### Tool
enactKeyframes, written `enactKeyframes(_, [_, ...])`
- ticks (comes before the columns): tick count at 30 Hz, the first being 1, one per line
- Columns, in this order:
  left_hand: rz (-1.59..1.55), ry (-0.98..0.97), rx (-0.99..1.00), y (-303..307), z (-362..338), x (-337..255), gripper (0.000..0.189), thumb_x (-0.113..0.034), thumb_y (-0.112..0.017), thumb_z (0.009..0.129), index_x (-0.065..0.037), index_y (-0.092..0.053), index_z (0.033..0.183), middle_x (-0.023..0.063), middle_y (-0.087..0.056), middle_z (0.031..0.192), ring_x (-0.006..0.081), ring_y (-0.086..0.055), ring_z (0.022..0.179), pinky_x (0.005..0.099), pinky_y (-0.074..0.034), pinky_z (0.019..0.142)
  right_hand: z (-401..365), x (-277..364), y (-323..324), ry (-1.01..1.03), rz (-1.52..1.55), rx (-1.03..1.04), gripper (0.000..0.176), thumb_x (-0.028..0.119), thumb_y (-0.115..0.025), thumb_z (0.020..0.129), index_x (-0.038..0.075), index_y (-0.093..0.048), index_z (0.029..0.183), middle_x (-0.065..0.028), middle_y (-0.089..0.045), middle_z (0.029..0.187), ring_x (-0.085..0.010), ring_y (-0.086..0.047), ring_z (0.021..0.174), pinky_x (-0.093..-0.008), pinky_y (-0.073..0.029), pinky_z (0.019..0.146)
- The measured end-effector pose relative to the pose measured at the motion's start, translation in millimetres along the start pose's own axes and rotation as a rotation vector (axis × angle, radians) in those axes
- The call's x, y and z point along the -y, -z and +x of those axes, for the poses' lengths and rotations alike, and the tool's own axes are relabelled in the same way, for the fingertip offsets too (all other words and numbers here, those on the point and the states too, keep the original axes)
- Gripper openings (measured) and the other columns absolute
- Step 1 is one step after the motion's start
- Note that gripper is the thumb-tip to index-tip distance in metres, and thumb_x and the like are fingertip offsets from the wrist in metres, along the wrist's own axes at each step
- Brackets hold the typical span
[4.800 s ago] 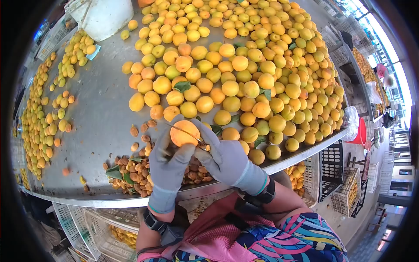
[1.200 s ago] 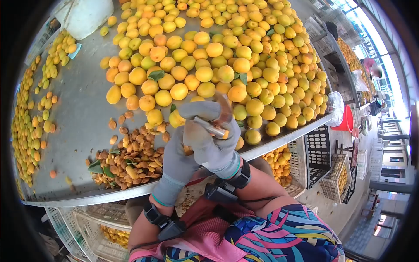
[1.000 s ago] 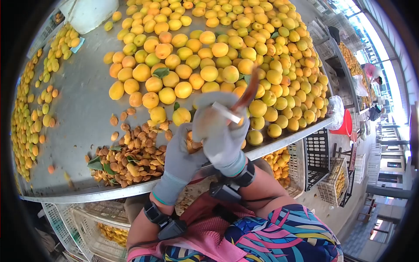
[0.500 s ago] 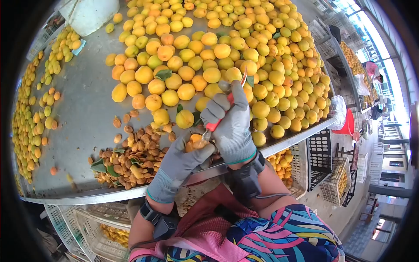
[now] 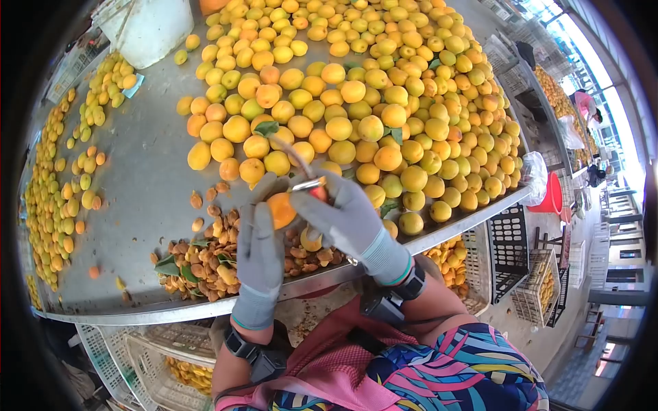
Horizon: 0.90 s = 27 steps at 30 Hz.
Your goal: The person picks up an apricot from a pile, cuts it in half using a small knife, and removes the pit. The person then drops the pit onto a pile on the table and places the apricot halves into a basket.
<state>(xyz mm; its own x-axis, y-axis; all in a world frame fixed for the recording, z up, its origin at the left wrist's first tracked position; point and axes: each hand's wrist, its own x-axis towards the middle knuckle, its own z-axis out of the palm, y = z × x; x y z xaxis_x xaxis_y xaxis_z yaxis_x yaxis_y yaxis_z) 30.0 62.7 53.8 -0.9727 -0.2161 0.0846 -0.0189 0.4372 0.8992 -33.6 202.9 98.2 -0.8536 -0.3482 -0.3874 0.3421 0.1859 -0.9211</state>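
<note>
My left hand [image 5: 260, 243], in a grey glove, holds an orange apricot [image 5: 281, 210] between fingers and thumb. Beside it my right hand [image 5: 343, 212], gloved alike, is closed around a small red-handled knife [image 5: 317, 191]; its metal part lies near the apricot, partly blurred. Beneath and left of my hands, a heap of brown pits and scraps [image 5: 212, 264] with some green leaves lies along the table's near edge. Whole yellow and orange apricots [image 5: 370, 128] spread over the metal table [image 5: 157, 157] beyond my hands.
A white bucket [image 5: 147, 31] stands at the table's far left. More apricots [image 5: 51, 198] line the left side. Crates [image 5: 181, 363] with cut fruit sit below the near edge. At right are a black crate [image 5: 508, 240], a red bucket [image 5: 550, 195] and another person [image 5: 586, 106].
My left hand has turned more upright and its apricot now shows between both hands. My right hand has come down and left with the knife. The view has shifted slightly.
</note>
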Motion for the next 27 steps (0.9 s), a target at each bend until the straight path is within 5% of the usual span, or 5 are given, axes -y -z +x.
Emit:
enactKeyframes(2, [-0.844,0.088,0.104,-9,4,-14,0.058,-0.033,-0.040,0.099,0.006,-0.029,0.141,0.0181,-0.041,0.139,0.0296,-0.038,0.132,0.0365,-0.029,0.110,2,-12,1,0.089,-0.055,-0.015,0.034,0.025,-0.068,0.083,0.004,-0.056,0.106,-0.0015,-0.061,0.075,-0.0096,-0.059,0.066,-0.0250,-0.046,0.059])
enactKeyframes(9, [-1.020,0.046,0.422,-23,-3,-24,0.072,-0.050,-0.032,0.098,-0.004,-0.011,0.149,0.0154,-0.024,0.151,0.0252,-0.024,0.139,0.0383,-0.019,0.113,-42,-8,45,0.070,-0.005,-0.077,0.037,0.017,-0.065,0.082,0.005,-0.055,0.116,-0.0026,-0.059,0.075,-0.0097,-0.057,0.063,-0.0261,-0.045,0.057])
enactKeyframes(16, [-1.177,0.408,0.005,-11,13,7,0.053,-0.042,-0.040,0.098,-0.003,-0.042,0.134,0.0167,-0.050,0.130,0.0274,-0.049,0.119,0.0400,-0.035,0.105,-143,-8,156,-0.066,-1.018,-0.356,0.040,0.024,-0.066,0.082,0.003,-0.059,0.115,-0.0158,-0.066,0.087,-0.0293,-0.065,0.080,-0.0364,-0.049,0.070])
enactKeyframes(20, [-1.199,0.426,-0.137,-7,13,10,0.052,-0.041,-0.045,0.097,-0.003,-0.045,0.133,0.0156,-0.051,0.127,0.0272,-0.048,0.119,0.0400,-0.034,0.106,-130,7,132,-0.138,-0.569,-0.441,0.041,0.024,-0.067,0.081,0.003,-0.059,0.116,-0.0151,-0.067,0.080,-0.0278,-0.066,0.076,-0.0341,-0.050,0.067])
enactKeyframes(27, [-1.143,0.440,-0.168,-6,11,24,0.062,-0.048,-0.046,0.095,-0.001,-0.040,0.135,0.0170,-0.047,0.133,0.0290,-0.044,0.124,0.0410,-0.031,0.107,-2,-7,19,0.318,-0.896,-0.113,0.049,0.027,-0.064,0.079,0.004,-0.049,0.119,-0.0198,-0.063,0.090,-0.0375,-0.062,0.087,-0.0439,-0.049,0.074])
